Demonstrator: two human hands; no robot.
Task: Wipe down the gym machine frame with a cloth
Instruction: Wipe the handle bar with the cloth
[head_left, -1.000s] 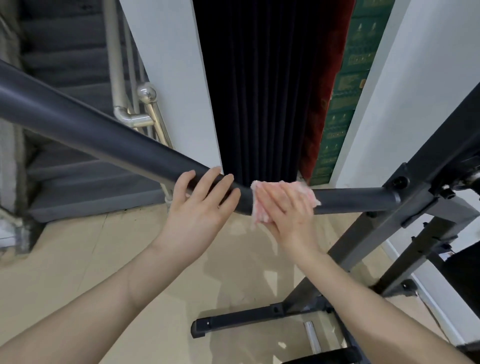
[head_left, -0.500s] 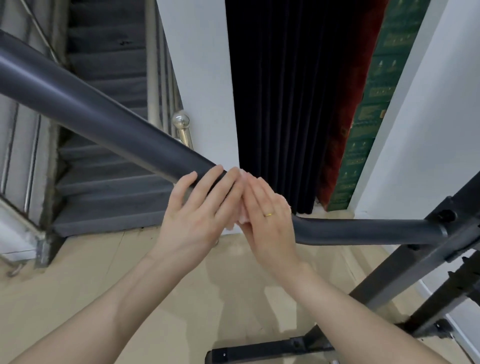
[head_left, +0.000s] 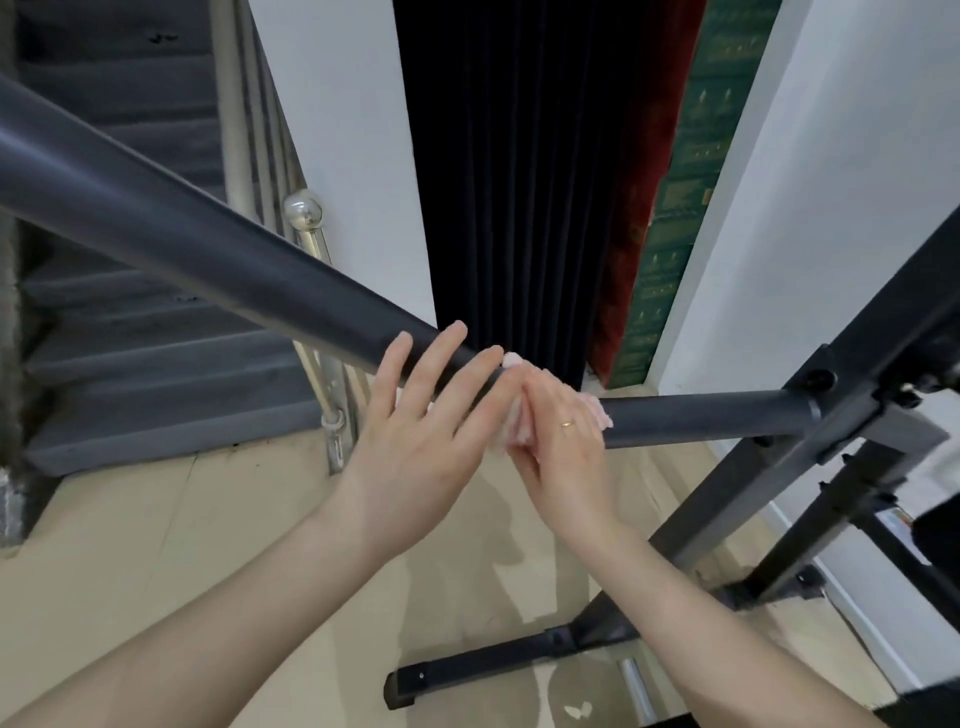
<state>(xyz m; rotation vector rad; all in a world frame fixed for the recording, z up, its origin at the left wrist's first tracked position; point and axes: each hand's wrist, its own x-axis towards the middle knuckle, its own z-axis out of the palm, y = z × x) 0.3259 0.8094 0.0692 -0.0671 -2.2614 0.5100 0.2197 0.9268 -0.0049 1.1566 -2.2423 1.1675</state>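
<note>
A thick dark grey bar (head_left: 223, 249) of the gym machine frame runs from the upper left down to a bend at the centre, then goes right to the upright posts (head_left: 810, 415). At the bend, my right hand (head_left: 561, 441) presses a pale pink cloth (head_left: 597, 410) against the bar, fingers fairly straight over the cloth. A ring shows on one finger. My left hand (head_left: 415, 447) rests on the bar just left of the cloth with fingers spread and straight, touching my right hand. Most of the cloth is hidden under my right hand.
The frame's black foot (head_left: 493, 665) lies on the beige floor below. Dark stairs (head_left: 140, 364) with a chrome railing post (head_left: 306, 218) stand at the left. A black curtain (head_left: 498, 182) and white walls are behind. More black frame struts (head_left: 852, 499) stand at the right.
My right hand slid the cloth left along the bar from the straight section to the bend, ending against my left hand. The view shifted up and back slightly.
</note>
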